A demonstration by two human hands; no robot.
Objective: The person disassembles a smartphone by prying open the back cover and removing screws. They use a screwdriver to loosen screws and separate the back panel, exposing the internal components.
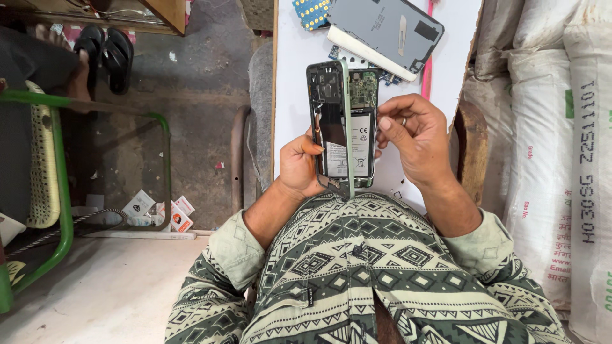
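My left hand [298,167] grips an opened smartphone [359,134] from the left side, above my lap. Its green back frame [329,121] is swung up on edge like a book cover, showing the dark inside. The phone body lies open beside it, with a green circuit board at the top and a pale battery below. My right hand [413,137], wearing a ring, holds the phone's right edge with the thumb on the battery side.
A white table [293,76] lies ahead with a grey phone back panel [387,30], a white slab under it and a blue dotted piece [312,11]. White sacks [561,159] stack on the right. A green-framed chair [44,165] and sandals [105,51] stand on the left floor.
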